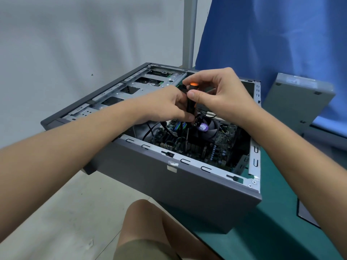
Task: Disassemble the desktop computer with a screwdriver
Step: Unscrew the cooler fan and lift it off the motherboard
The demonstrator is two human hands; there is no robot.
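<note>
Looking down from the head view onto the desktop computer (169, 184), lying open side up on the green mat (281, 212) and sticking out past the mat's left edge. Holding the screwdriver (190, 104) upright over the open case with both hands. Wrapping the left hand (165, 107) round the lower part of the black handle, fingers curled in around it. Pinching the upper part of the handle, just under the orange cap, between the thumb and bent fingers of the right hand (223, 96). Sending the thin shaft straight down into the case, just left of the cooler fan (211, 128) with its purple hub sticker, toward the motherboard (221, 145). Being unable to tell what the tip is meeting among the black cables (149, 132). Showing the metal drive cage (131, 87) along the far left of the case, behind the left hand. Showing also a grey panel (296, 102) to the right, apart from the case and in front of a blue cloth (272, 34), and a bare knee (142, 222) below the case's near wall.
</note>
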